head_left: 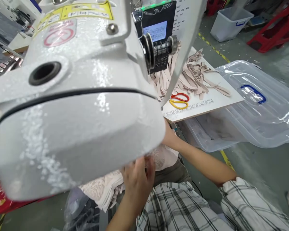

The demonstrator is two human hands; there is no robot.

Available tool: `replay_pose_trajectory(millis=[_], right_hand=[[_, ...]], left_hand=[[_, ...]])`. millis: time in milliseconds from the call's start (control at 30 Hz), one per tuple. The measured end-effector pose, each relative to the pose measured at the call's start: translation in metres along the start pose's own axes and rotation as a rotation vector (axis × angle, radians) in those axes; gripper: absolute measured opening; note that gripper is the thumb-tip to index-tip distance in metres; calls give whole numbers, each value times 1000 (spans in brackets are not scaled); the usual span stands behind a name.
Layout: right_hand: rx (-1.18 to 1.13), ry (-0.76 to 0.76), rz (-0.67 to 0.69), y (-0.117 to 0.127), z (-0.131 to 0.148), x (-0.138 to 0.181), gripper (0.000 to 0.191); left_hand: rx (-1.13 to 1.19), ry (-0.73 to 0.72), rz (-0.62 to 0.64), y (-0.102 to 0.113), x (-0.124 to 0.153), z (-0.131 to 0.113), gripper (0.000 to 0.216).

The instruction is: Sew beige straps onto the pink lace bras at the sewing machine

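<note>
The fingers [140, 164] of the left hand [136, 177] are bent at the edge of the pale pink lace fabric [162, 156], their tips partly hidden by the sewing machine [86, 128]; I cannot tell whether they are clamped on it. The right hand [170, 137] is mostly behind the machine head, so its grip cannot be told either. The fabric lies between the 2 hands, just below the machine's edge and above the person's lap. Left of the left wrist, a stack of lace pieces [106, 188] shows under the machine.

Beyond the right hand, the white bench [195, 109] carries 1 pair of scissors [179, 101] with a red and a yellow handle loop, a ruler strip [190, 108] along the near edge and a heap of beige straps [191, 75]. A control panel [156, 35] with a lit screen stands behind. Farther right is a clear box lid [267, 115] with a blue handle.
</note>
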State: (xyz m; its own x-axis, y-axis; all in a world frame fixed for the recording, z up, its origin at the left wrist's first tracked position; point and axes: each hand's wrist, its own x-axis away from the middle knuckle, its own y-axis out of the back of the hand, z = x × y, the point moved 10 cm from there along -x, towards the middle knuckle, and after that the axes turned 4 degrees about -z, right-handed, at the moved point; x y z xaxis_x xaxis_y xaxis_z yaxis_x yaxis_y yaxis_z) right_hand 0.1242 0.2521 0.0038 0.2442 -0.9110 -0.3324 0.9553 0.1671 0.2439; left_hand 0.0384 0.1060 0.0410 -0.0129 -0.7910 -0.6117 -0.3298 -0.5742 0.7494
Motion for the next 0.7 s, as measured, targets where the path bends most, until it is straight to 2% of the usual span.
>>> replay_pose_trajectory(millis=[67, 133, 267, 333, 500, 700], right_hand=[[-57, -10, -68, 10, -2, 8, 19], [-77, -46, -110, 18, -9, 19, 22], [-82, -105, -73, 19, -19, 37, 23], [-96, -115, -54, 18, -20, 42, 21], [-103, -133, -10, 13, -15, 49, 17], [-129, -128, 22, 10, -8, 51, 21]], left_hand=[[78, 92, -27, 3, 5, 17, 39], [230, 296, -8, -2, 12, 44, 33], [566, 818, 69, -33, 42, 93, 36], [645, 950, 88, -47, 54, 105, 38], [747, 1017, 115, -71, 73, 121, 37], [731, 991, 93, -75, 82, 131, 32]])
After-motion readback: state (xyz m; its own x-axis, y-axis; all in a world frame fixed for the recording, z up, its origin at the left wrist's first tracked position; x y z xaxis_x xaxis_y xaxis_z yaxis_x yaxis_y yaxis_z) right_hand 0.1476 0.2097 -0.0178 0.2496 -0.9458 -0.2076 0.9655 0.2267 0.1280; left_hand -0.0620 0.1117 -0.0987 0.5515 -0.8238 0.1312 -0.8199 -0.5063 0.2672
